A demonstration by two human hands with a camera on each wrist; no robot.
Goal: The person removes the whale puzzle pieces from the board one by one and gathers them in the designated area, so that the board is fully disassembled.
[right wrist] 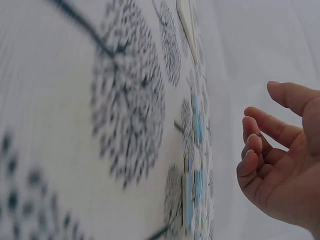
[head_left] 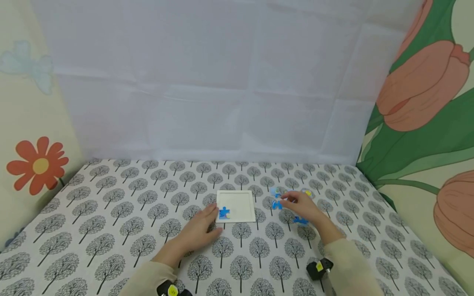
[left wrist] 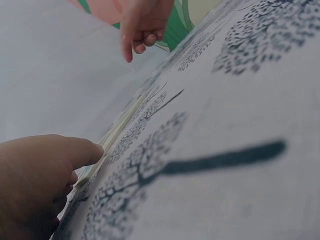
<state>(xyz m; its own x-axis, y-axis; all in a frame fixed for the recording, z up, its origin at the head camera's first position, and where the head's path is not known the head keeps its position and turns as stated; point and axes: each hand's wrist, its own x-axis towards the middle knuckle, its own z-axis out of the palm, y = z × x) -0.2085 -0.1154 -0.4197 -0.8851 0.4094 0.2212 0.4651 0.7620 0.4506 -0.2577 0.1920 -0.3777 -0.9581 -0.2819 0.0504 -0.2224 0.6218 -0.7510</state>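
A square white puzzle tray (head_left: 241, 205) lies on the patterned cloth, with a blue jigsaw piece (head_left: 224, 213) in its near left corner. My left hand (head_left: 200, 229) rests along the tray's left side, fingers extended at its edge. Above the loose pieces to the right hovers my right hand (head_left: 301, 205). In the right wrist view its thumb and index finger (right wrist: 275, 125) stand apart, with nothing between them. Close to its fingertips lies a blue puzzle piece (head_left: 277, 204); a pale blue piece (head_left: 275, 192) is just behind it. Another blue piece (head_left: 300, 220) sits below the palm.
A piece with yellow on it (head_left: 307, 193) lies behind the right hand. Tree-printed cloth (head_left: 140, 222) covers the table. A white sheet (head_left: 207, 82) hangs at the back, with painted walls on both sides. Each wrist wears a black device (head_left: 319, 268).
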